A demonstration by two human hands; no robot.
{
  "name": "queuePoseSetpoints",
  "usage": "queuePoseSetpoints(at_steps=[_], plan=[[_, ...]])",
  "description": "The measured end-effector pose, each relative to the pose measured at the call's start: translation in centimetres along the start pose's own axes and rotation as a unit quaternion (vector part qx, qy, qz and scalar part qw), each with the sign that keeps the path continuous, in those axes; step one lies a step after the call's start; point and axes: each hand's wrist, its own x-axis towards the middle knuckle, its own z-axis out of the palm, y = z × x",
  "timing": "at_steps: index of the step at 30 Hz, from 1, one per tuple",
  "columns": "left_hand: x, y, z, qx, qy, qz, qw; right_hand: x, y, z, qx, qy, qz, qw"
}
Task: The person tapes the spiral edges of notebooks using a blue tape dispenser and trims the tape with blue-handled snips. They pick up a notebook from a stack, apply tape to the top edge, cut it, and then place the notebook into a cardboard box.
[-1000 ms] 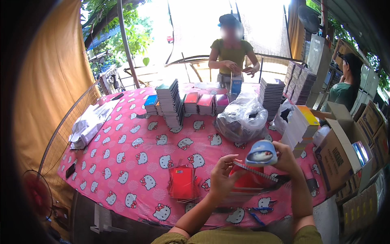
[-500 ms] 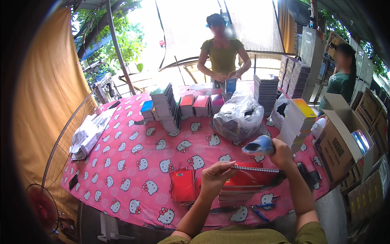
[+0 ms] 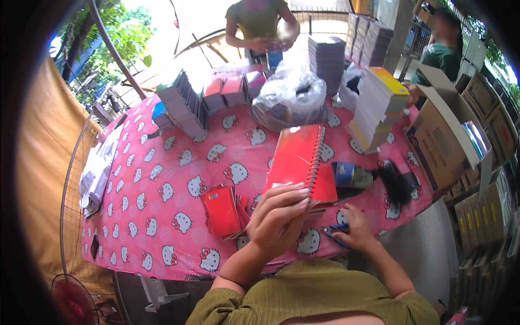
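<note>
Left hand [image 3: 279, 219] grasping a red spiral notebook [image 3: 300, 162], held upright above the counter [image 3: 162, 189] with its pink cat-print cloth. Right hand [image 3: 355, 230] resting low on the counter's near edge, fingers closed on a blue pen [image 3: 335, 234]. More red notebooks [image 3: 222, 211] lying just left.

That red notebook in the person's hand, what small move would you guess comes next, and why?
Probably the right hand closes on the blue pen and lifts it toward the red notebook. The left hand holds the spiral-bound notebook up off the pink tablecloth, cover shut, while the right hand's fingers rest on the pen lying at the table's near edge. That is only a guess.
</note>
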Motion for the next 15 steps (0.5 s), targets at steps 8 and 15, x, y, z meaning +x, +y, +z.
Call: queuePoseSetpoints(at_steps=[8,15], plan=[[-4.3,-0.2,1.9,0.012,-0.07,-0.119,0.99,-3.9,-0.3,2.9,-0.126,0.022,0.084,0.988],[-5.0,-0.4,2.0,0.006,-0.046,-0.099,0.994,-2.2,-1.5,-2.5,0.157,0.029,0.135,0.978]])
